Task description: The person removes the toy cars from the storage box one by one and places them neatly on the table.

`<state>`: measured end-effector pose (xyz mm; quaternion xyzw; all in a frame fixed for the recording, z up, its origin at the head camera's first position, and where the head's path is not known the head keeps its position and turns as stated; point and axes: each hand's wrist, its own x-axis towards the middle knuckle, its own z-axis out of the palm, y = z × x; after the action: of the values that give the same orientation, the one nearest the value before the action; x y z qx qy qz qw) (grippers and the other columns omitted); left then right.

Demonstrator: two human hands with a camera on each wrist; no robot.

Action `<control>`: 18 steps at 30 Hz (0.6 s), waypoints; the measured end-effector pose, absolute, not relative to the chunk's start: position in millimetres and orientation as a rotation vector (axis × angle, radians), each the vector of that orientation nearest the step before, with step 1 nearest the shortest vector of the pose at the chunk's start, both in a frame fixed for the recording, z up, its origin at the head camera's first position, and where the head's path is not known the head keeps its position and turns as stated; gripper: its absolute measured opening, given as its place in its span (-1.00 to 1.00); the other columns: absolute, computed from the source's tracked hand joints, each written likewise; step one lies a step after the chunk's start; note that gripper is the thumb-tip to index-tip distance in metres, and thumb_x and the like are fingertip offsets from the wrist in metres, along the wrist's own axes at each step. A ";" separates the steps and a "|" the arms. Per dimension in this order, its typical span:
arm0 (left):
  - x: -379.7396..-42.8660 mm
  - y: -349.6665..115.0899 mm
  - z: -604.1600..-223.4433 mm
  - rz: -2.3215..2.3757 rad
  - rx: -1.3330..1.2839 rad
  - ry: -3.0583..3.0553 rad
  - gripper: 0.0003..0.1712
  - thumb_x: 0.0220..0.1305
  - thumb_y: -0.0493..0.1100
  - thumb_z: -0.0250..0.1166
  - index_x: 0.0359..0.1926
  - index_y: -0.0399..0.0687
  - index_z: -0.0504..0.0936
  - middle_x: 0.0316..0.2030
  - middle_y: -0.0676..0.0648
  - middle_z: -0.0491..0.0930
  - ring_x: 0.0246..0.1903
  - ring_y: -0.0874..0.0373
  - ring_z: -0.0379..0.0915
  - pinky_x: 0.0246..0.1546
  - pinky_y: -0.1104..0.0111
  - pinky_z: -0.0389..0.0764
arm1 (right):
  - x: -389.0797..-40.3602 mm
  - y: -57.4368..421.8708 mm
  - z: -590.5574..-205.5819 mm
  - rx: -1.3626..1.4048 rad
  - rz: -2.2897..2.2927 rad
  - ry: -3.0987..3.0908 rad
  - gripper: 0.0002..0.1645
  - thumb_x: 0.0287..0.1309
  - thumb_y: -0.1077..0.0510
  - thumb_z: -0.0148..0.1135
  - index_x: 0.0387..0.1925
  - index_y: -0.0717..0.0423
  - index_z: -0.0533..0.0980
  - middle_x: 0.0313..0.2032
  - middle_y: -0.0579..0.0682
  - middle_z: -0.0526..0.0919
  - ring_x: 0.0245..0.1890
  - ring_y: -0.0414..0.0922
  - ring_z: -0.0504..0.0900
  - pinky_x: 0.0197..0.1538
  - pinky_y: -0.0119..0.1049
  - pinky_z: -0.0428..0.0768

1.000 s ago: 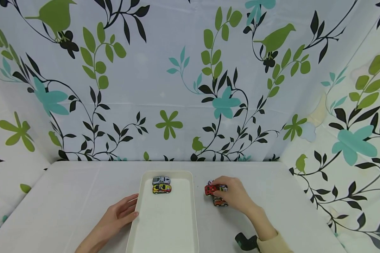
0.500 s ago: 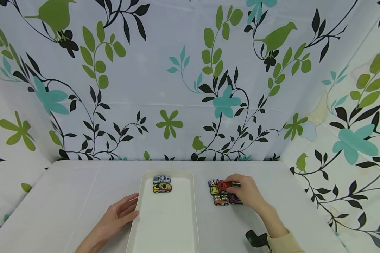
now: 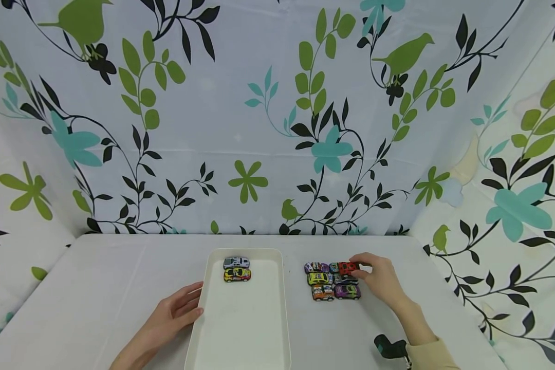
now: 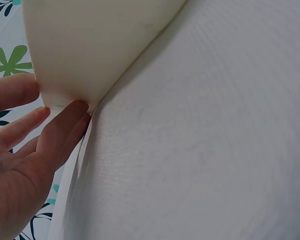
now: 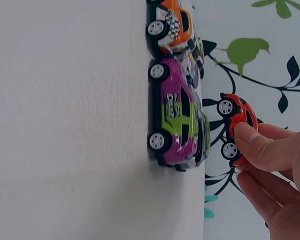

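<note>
My right hand (image 3: 381, 280) pinches a red toy car (image 5: 241, 109) between thumb and fingers. In the right wrist view that car is raised clear of the tabletop. Below and left of it sit several toy cars in a tight cluster, among them a purple-and-green car (image 3: 347, 292), an orange car (image 3: 322, 293), a yellow car (image 3: 320, 278) and a purple-and-white car (image 3: 316, 267). My left hand (image 3: 178, 311) rests its loosely extended fingers against the left side of a cream tray (image 3: 238, 329). Inside the tray's far end, a silver car (image 3: 236, 262) and a yellow-and-red car (image 3: 237, 275) lie side by side.
A white cloth covers the table (image 3: 106, 293). Behind it hangs a patterned curtain (image 3: 240, 118) with leaves and birds. A small dark device (image 3: 390, 347) is by the right wrist.
My right hand, holding the red car, has moved right across the cluster, uncovering the cars beneath. The left hand and the tray have stayed put.
</note>
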<state>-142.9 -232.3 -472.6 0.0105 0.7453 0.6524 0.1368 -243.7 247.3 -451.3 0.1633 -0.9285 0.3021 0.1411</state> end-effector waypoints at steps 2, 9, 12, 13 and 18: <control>-143.0 -232.2 -472.4 1.884 0.032 2.165 -0.20 0.37 -0.20 0.30 0.50 -0.28 0.14 0.43 -0.43 0.21 0.40 -0.30 0.21 0.14 0.24 0.63 | -244.6 251.1 -452.5 0.460 0.868 -2.677 -0.68 -0.04 0.40 0.49 -0.16 0.22 0.69 -0.18 0.07 0.77 -0.10 0.08 0.72 0.01 0.07 0.67; -142.5 -232.5 -473.6 1.890 0.037 2.159 -0.20 0.37 -0.20 0.29 0.51 -0.28 0.13 0.43 -0.43 0.21 0.40 -0.30 0.21 0.14 0.24 0.63 | -246.4 262.0 -455.9 0.413 0.877 -2.674 -0.68 -0.03 0.39 0.49 -0.16 0.21 0.69 -0.17 0.11 0.77 -0.10 0.11 0.73 0.00 0.08 0.67; -142.4 -232.4 -474.2 1.889 0.033 2.160 -0.20 0.37 -0.19 0.29 0.50 -0.28 0.13 0.43 -0.44 0.21 0.40 -0.31 0.21 0.13 0.23 0.63 | -248.0 267.2 -457.4 0.393 0.880 -2.666 -0.67 -0.03 0.39 0.48 -0.15 0.21 0.69 -0.17 0.12 0.77 -0.11 0.11 0.73 -0.01 0.08 0.67; -142.4 -232.4 -474.3 1.890 0.035 2.159 -0.20 0.37 -0.20 0.29 0.50 -0.28 0.13 0.43 -0.44 0.21 0.40 -0.31 0.20 0.13 0.23 0.63 | -248.9 269.1 -458.0 0.390 0.880 -2.661 -0.67 -0.04 0.39 0.49 -0.15 0.21 0.69 -0.17 0.12 0.77 -0.12 0.12 0.73 -0.02 0.09 0.67; -142.0 -232.1 -474.4 1.895 0.035 2.150 -0.19 0.38 -0.20 0.29 0.51 -0.28 0.12 0.43 -0.45 0.19 0.41 -0.32 0.19 0.12 0.22 0.64 | -254.6 279.1 -461.4 0.375 0.877 -2.651 -0.67 -0.04 0.42 0.48 -0.16 0.24 0.69 -0.18 0.18 0.76 -0.14 0.17 0.72 -0.02 0.11 0.67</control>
<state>-142.0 -232.1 -474.4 0.0122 0.7430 0.6549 0.1374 -254.6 279.1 -461.4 0.1312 -0.9287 0.3072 0.1613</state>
